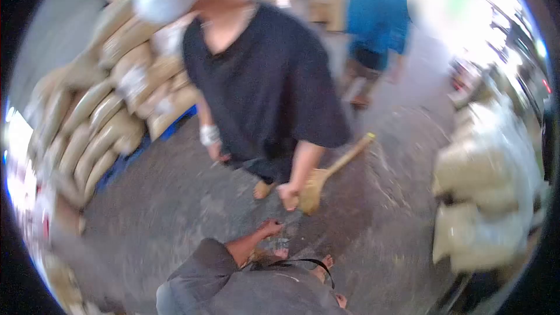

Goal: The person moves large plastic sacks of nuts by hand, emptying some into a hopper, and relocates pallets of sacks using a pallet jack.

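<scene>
I have the left hand (pixel 270 227) out over the floor (pixel 175 204), fingers loosely bent; blur keeps me from telling whether it grips anything. The right hand (pixel 341 301) shows only as a sliver, its state unreadable to me. Ahead, a broom (pixel 313 191) slants just beside a co-worker's hand (pixel 289 196); sacks (pixel 104 143) are piled leftward.

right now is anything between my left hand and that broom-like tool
Yes: the other person's lowered hand seems to stand partly in the way, just beside the head of the broom-like tool, beyond your left hand. Blur hides whether it grips it.
</scene>
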Motion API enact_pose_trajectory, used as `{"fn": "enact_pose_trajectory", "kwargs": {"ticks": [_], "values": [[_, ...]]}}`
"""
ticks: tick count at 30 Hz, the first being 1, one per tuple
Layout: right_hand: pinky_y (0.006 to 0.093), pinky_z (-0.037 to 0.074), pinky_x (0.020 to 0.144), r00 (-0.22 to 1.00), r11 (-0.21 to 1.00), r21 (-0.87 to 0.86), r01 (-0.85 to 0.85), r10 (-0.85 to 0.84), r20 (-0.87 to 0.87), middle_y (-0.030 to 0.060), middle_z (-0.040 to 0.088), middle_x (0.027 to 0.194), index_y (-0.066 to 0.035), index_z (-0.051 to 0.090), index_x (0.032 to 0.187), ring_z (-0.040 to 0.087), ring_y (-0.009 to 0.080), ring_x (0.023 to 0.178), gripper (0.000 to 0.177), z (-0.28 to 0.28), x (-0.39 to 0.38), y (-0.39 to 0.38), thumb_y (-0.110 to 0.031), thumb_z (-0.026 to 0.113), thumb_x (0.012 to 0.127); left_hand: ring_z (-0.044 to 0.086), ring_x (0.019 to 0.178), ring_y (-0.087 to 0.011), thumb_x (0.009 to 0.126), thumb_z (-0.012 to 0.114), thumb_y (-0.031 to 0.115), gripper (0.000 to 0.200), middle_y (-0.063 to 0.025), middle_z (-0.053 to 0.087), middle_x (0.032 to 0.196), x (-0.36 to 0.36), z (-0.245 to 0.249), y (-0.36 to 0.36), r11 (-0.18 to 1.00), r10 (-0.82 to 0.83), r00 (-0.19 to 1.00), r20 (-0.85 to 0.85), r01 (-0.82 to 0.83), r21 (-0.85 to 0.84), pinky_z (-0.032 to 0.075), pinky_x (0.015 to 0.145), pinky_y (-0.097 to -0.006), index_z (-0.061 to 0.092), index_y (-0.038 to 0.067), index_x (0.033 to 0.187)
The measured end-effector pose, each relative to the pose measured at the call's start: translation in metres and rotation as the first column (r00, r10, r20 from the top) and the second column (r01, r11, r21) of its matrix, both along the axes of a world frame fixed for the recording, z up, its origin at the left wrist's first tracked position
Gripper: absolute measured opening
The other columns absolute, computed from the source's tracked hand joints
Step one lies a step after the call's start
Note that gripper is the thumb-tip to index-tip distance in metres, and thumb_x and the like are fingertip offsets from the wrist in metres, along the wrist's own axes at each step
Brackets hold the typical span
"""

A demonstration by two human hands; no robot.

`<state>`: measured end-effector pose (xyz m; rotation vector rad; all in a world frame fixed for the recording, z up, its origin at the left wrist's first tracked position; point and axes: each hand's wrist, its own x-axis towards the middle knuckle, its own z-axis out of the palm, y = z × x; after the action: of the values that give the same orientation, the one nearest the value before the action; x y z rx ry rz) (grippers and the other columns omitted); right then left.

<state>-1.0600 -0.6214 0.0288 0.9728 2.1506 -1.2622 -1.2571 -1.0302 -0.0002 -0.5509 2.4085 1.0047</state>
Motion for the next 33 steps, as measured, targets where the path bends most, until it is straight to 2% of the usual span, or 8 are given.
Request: {"fn": "enact_pose_trajectory", "kwargs": {"ticks": [4,7,13,19,25,30,32,33], "values": [[0.0358,0.047,0.065,0.928,0.929,-0.008,-0.369,0.368,-0.052,0.0101,0.063,0.076,0.002,0.065,0.092,0.059,0.0191,0.070,0.026,-0.009,-0.110,0.063,-0.011,0.054,0.072,0.062,0.075,-0.0269,0.078,0.060,0.042,0.039,-0.0169,0.064,0.079,0.049,-0.010,-0.007,0.894,0.444,0.888,0.121,-0.447,0.003,0.048,0.068,-0.0408,0.066,0.003,0.083],[0.0356,0.046,0.063,0.807,0.810,0.010,-0.587,0.585,-0.079,0.0101,0.062,0.075,0.003,0.065,0.091,0.058,0.0189,0.068,0.025,-0.007,-0.207,0.093,-0.010,0.054,0.072,0.062,0.071,-0.0257,0.080,0.057,0.043,0.040,-0.0153,0.064,0.075,0.117,0.009,0.017,0.658,0.713,0.679,0.176,-0.734,0.168,0.048,0.066,-0.0410,0.065,0.003,0.083],[0.0352,0.046,0.060,0.572,0.580,0.042,-0.813,0.811,-0.121,0.0102,0.061,0.073,0.004,0.064,0.090,0.056,0.0185,0.065,0.025,-0.006,-0.334,0.099,-0.009,0.054,0.072,0.060,0.057,-0.0245,0.080,0.057,0.041,0.038,-0.0103,0.061,0.061,0.256,0.005,0.105,0.530,0.840,0.536,0.081,-0.844,0.081,0.047,0.057,-0.0396,0.064,0.004,0.079],[0.0349,0.045,0.057,0.398,0.413,0.006,-0.911,0.884,-0.246,0.0102,0.059,0.071,0.005,0.064,0.089,0.055,0.0181,0.061,0.024,-0.018,-0.384,0.081,-0.008,0.054,0.072,0.061,0.058,-0.0228,0.081,0.057,0.038,0.040,-0.0115,0.063,0.065,0.344,0.037,0.170,0.155,0.983,0.162,0.087,-0.985,0.078,0.048,0.056,-0.0351,0.065,-0.001,0.084],[0.0332,0.042,0.055,0.233,0.295,0.130,-0.947,0.906,-0.354,0.0100,0.058,0.068,0.007,0.063,0.091,0.052,0.0156,0.059,0.024,-0.005,-0.334,0.006,-0.006,0.053,0.073,0.060,0.059,-0.0214,0.082,0.058,0.036,0.039,-0.0118,0.063,0.069,0.365,0.032,0.237,0.059,0.991,0.079,0.106,-0.981,0.187,0.047,0.054,-0.0343,0.064,-0.002,0.087],[0.0347,0.044,0.056,0.241,0.237,-0.059,-0.970,0.889,-0.388,0.0109,0.058,0.067,0.006,0.063,0.095,0.054,0.0162,0.062,0.028,-0.047,-0.239,0.007,-0.011,0.053,0.076,0.059,0.058,-0.0189,0.082,0.061,0.032,0.035,-0.0103,0.063,0.071,0.415,0.024,0.250,0.105,0.983,0.136,0.125,-0.967,0.232,0.047,0.054,-0.0333,0.064,-0.003,0.087],[0.0353,0.046,0.058,0.046,0.055,0.012,-0.998,0.909,-0.414,0.0113,0.060,0.072,0.004,0.063,0.100,0.058,0.0189,0.066,0.031,-0.022,-0.187,0.021,-0.013,0.054,0.077,0.058,0.057,-0.0183,0.081,0.060,0.033,0.036,-0.0101,0.063,0.070,0.437,0.039,0.254,0.088,0.992,0.109,0.068,-0.964,0.250,0.046,0.053,-0.0332,0.064,-0.003,0.087],[0.0343,0.047,0.058,-0.312,-0.235,0.232,-0.944,0.863,-0.398,0.0118,0.061,0.075,0.003,0.063,0.101,0.059,0.0179,0.067,0.030,-0.058,-0.181,0.048,-0.013,0.053,0.078,0.056,0.055,-0.0179,0.081,0.060,0.031,0.035,-0.0096,0.062,0.068,0.458,0.006,0.257,0.016,0.998,0.032,0.050,-0.953,0.303,0.045,0.052,-0.0332,0.064,-0.003,0.084]]}}
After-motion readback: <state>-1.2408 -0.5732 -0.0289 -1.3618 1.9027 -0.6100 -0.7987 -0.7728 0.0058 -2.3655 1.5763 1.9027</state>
